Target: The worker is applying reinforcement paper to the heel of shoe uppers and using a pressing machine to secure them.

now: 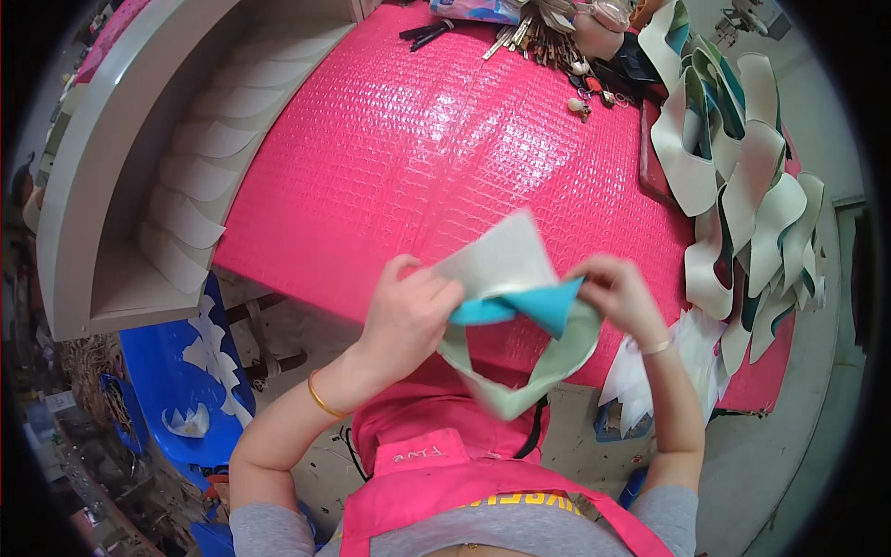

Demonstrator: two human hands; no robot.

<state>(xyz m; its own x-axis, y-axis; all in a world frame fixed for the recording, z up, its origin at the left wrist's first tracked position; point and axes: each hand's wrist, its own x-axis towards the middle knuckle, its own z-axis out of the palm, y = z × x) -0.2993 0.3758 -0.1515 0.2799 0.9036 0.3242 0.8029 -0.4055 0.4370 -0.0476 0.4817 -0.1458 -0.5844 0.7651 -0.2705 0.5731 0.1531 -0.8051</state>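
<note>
Over the near edge of the pink table, both hands grip one looped piece of soft sheet material, which looks like a shoe upper (557, 357). It is pale green, with a bright teal twisted part and an off-white flap standing up at the back. My left hand (408, 311) pinches its left side, a gold bangle on that wrist. On the right side, the teal corner is between the fingers of my right hand (620, 292), which is slightly blurred. The loop's lower part hangs down in front of my pink apron (455, 473).
Similar white and teal pieces (756, 190) hang in a heap at the right. A grey-white housing (88, 213) with curved white pieces (181, 218) stands left. Tools (538, 37) lie at the back of the pink table (371, 158). A blue stool (176, 371) stands lower left.
</note>
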